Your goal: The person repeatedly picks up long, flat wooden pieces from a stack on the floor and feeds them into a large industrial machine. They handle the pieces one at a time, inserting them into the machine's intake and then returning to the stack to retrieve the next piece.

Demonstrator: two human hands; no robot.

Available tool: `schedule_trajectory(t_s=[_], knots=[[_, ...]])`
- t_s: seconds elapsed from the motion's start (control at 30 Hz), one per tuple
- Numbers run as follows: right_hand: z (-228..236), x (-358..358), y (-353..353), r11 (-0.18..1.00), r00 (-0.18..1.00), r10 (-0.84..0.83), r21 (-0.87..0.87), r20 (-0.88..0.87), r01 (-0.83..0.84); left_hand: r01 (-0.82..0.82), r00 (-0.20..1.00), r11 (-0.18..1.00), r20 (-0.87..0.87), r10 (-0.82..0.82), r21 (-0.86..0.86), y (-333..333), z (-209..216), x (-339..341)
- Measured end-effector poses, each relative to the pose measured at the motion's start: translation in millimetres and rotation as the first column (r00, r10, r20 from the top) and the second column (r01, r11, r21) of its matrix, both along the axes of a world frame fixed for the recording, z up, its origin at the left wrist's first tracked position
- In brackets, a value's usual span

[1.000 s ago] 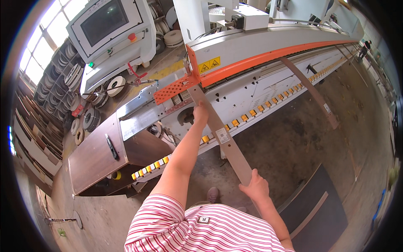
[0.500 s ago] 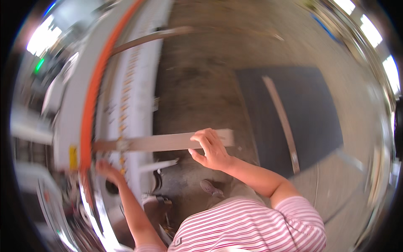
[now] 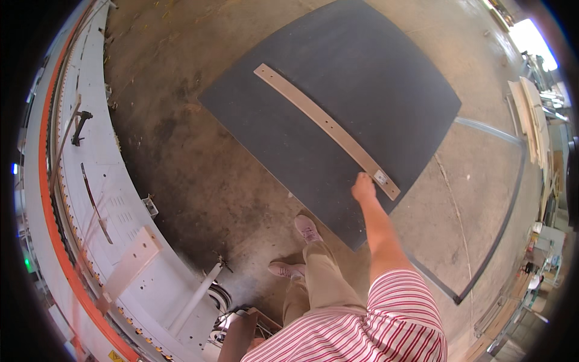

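A long, pale wooden strip (image 3: pixel 325 122) with several small holes and a white label near its near right end lies across a dark grey panel (image 3: pixel 386 66). My right hand (image 3: pixel 363 188) reaches to the strip's near edge beside that label. Its fingers are curled and their tips point at the edge; whether they touch or grip it is hidden. My left hand is out of sight. On the white machine bed (image 3: pixel 145 295) to the left, a second wooden strip (image 3: pixel 131 262) with holes lies partly under the orange-edged side.
An orange rail (image 3: pixel 49 199) runs along the machine at the left. A third thin strip (image 3: pixel 65 136) sits farther along the bed. A white bar (image 3: pixel 198 297) sticks out near my feet. A dark metal frame (image 3: pixel 503 241) lies on the floor at right, with stacked boards (image 3: pixel 531 114) beyond.
My view has swung to the right. My right hand has left the strip on the machine and come to the strip on the grey panel. My left hand has gone out of view.
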State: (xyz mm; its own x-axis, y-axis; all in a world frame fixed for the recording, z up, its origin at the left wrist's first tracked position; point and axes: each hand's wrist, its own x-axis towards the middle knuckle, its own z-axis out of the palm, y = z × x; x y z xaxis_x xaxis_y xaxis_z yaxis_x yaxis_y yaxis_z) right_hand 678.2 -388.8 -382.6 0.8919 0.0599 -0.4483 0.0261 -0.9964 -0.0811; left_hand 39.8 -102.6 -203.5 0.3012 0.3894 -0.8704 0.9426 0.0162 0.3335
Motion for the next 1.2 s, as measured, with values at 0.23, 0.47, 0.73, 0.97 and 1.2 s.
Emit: schedule_trajectory(t_s=[0.23,0.47,0.73,0.97,1.2], knots=[[-28,72,-18,0.985,0.988,-0.126,-0.110,0.091,0.135,-0.512,0.845,0.830,0.042,0.533,-0.221,18,9,-52],[-8,34,17,0.992,0.999,-0.020,0.123,0.038,0.015,-0.243,0.969,0.966,0.013,0.245,-0.086,-16,45,75],[156,-90,66,0.808,0.980,0.012,0.579,-0.197,0.107,-0.338,0.917,0.941,0.222,0.332,-0.013,-16,56,99],[248,-172,32,0.654,0.897,0.441,0.683,0.005,-0.325,-0.645,0.479,0.759,0.727,0.492,-0.089,49,143,150],[293,-215,45,0.812,0.915,0.387,0.512,-0.112,-0.281,-0.765,0.168,0.605,0.839,0.518,-0.221,119,220,80]])
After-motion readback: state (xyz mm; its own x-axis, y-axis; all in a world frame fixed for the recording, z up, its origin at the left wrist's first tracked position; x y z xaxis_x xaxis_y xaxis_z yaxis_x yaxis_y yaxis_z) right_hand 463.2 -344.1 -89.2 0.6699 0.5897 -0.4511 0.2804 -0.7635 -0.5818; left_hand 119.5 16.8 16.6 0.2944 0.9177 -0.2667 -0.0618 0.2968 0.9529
